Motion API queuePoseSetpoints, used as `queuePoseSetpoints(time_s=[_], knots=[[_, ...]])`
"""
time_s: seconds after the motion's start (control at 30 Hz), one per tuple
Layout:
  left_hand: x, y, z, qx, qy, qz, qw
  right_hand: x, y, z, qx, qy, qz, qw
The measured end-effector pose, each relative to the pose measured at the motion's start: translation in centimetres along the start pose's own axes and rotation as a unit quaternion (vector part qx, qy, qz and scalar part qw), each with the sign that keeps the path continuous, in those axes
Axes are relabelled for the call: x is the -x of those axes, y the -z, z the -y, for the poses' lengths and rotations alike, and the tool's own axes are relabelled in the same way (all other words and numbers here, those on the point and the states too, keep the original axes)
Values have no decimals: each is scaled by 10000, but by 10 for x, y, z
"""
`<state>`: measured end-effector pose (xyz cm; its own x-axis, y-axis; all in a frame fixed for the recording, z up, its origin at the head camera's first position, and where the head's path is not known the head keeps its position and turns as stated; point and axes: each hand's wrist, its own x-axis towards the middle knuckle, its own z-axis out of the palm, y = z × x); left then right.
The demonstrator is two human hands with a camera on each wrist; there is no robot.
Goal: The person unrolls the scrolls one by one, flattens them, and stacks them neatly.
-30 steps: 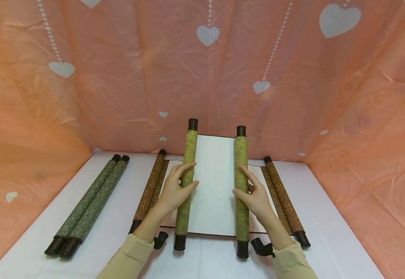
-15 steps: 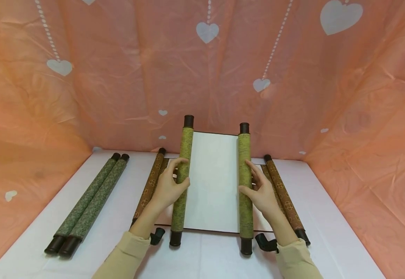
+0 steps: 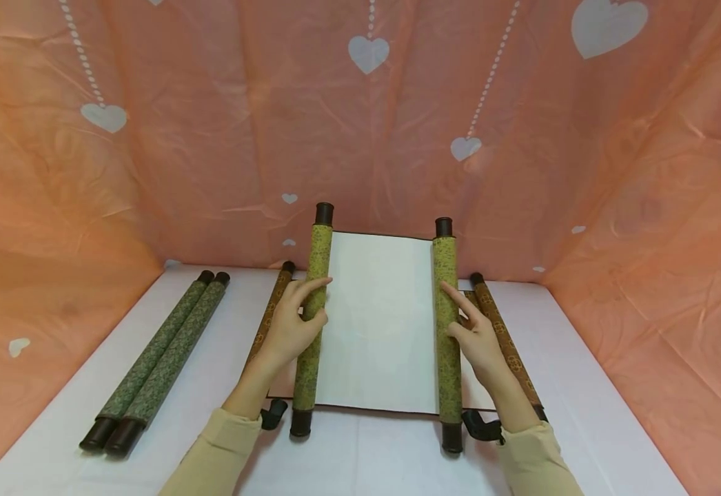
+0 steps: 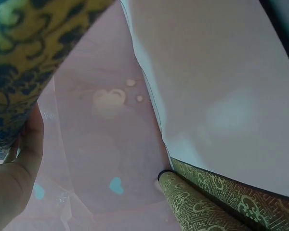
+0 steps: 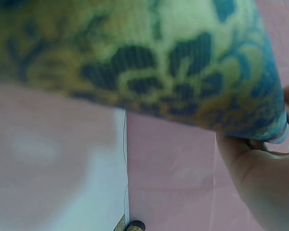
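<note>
Between my hands is a partly unrolled yellow-green patterned scroll with dark end caps. My left hand [image 3: 287, 324] grips its left roller [image 3: 319, 251], thumb and fingers curled round it. My right hand [image 3: 481, 344] holds the right roller [image 3: 446, 275] the same way. White paper [image 3: 382, 324] spans the two rollers. Dark floral print covers the roller [image 4: 33, 43] close up in the left wrist view, and the roller [image 5: 159, 67] fills the top of the right wrist view. Beneath lies an opened brown scroll, its left roller [image 3: 278, 286] and right roller [image 3: 503, 337] partly covered by my arms.
A rolled-up green scroll [image 3: 171, 368] lies slanted on the white tabletop [image 3: 360, 461] at left. Orange-pink cloth [image 3: 360, 138] with white hearts closes off the back and sides. Small black devices [image 3: 481, 426] sit at both wrists.
Both hands have moved apart, left hand leftward and right hand rightward, carrying the rollers. More white paper shows between them. The green and brown scrolls have stayed in place.
</note>
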<state>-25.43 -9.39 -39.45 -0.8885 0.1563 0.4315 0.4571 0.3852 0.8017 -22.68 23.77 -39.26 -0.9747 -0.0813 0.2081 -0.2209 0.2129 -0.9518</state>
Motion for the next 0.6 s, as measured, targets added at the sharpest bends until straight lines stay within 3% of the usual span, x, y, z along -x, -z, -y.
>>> queuePoseSetpoints(time_s=[0.13,0.4,0.6], knots=[[-1,0,2,-198,-120,-55,9997,-1,1,-4,158,179,83,9997],[0,9,1,-358,72,-162,9992,-2,8,-5,447,255,53,9987],[-2,14,4,-329,-107,-114,9993,-2,15,-5,322,446,35,9985]])
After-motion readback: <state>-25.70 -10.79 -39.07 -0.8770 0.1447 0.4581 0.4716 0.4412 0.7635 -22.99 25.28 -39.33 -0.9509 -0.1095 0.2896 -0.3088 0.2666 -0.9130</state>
